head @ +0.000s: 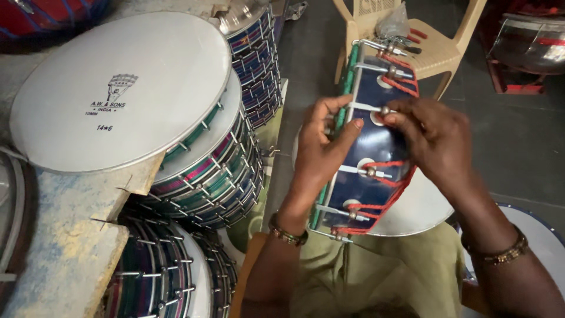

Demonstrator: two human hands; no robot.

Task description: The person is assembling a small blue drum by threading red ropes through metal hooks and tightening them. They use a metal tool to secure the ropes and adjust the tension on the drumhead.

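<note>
Small blue drum [371,147] sits on edge in the lap, upright between both hands; left hand [321,150] is wrapped around the green-rimmed side, gripping the shell; right hand [432,141] is closed with fingertips pinching the red cord [391,191] near a metal tension rod [368,108] up top. I'd say keep that left grip firm so the shell doesn't roll, and pull the cord evenly past each rod; stacked drums [200,153] sit just left, a plastic chair [438,50] behind.
</note>
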